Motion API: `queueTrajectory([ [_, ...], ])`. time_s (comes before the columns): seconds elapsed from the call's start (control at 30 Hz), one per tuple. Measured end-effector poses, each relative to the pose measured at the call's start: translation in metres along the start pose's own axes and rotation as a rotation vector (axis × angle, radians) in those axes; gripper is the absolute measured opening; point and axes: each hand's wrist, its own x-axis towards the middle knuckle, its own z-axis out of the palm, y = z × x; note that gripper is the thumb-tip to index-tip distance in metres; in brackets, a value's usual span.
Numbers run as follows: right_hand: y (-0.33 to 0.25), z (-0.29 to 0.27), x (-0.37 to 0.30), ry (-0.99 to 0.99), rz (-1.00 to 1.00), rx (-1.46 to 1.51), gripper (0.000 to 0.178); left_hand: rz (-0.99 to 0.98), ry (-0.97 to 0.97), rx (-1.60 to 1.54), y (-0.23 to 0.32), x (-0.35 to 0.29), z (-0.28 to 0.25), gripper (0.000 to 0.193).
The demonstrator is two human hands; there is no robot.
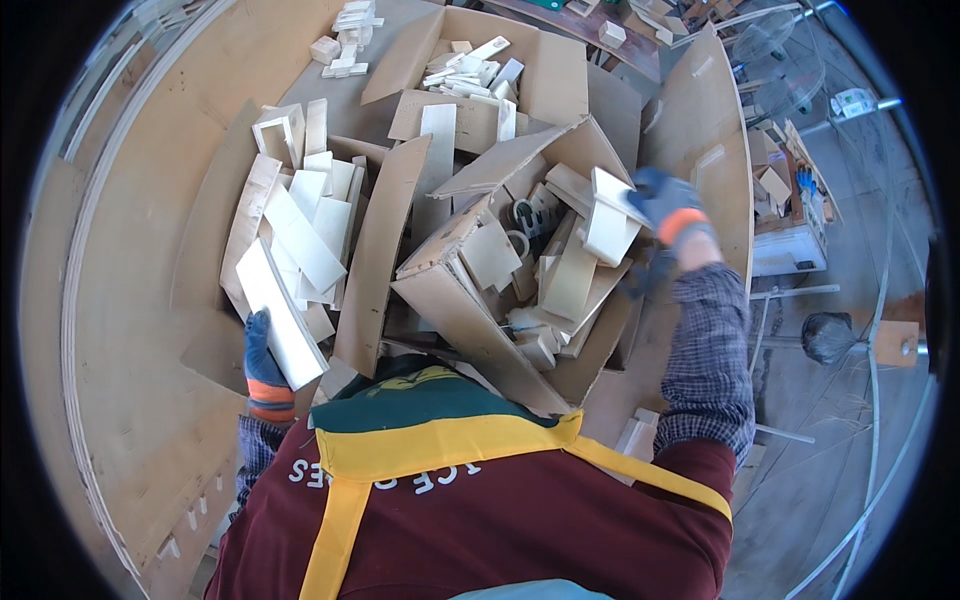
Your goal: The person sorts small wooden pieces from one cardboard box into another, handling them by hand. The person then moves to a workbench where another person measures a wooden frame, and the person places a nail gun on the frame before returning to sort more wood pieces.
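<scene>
My left hand (262, 365), in a dark blue glove with an orange cuff, is closed on the lower edge of a pale wooden board (280, 315). That board slants over the left cardboard box (385, 255), which is heaped with wood offcuts (305, 235). At the right, my gloved right hand (672, 205) is blurred by motion. It appears closed on the end of a pale wooden block (610, 220), tilted above the middle cardboard box (480, 325). Inside that box lie more wood pieces (570, 285) and a tape roll (518, 243). The right fingertips are partly hidden.
A third cardboard box (555, 80) of small offcuts stands at the back, with a stack of small blocks (350, 40) to its left. Curved plywood walls (130, 300) enclose the boxes. Beyond the right wall are a black bag (828, 338) and a container of scraps (790, 245).
</scene>
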Motion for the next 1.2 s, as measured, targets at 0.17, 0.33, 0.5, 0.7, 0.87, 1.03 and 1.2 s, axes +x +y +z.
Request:
queueTrajectory([
  [0.17, -0.098, 0.098, 0.028, -0.373, -0.302, -0.159, 0.042, -0.016, -0.062, -0.008, -0.002, -0.004, 0.022, 0.044],
  [0.33, -0.115, 0.125, 0.037, -0.433, -0.215, -0.197, 0.043, -0.013, 0.005, 0.019, -0.004, -0.012, 0.017, 0.036],
  [0.5, -0.122, 0.134, 0.032, -0.55, -0.19, -0.2, 0.061, -0.087, -0.022, -0.091, -0.008, -0.018, -0.001, 0.037],
  [0.7, -0.098, 0.163, 0.04, -0.557, -0.182, 0.087, 0.072, 0.004, 0.037, -0.038, -0.005, -0.009, -0.016, 0.046],
  [0.87, -0.071, 0.156, 0.042, -0.397, -0.291, 0.279, 0.051, 0.028, 0.044, -0.011, -0.006, -0.002, -0.02, 0.045],
  [1.03, -0.046, 0.103, 0.036, -0.202, -0.224, 1.057, 0.036, 0.019, 0.03, -0.021, -0.005, -0.006, -0.006, 0.042],
  [1.2, -0.029, 0.047, 0.015, -0.181, -0.277, 1.215, 0.032, -0.026, -0.078, -0.074, 0.0, -0.015, 0.017, 0.038],
])
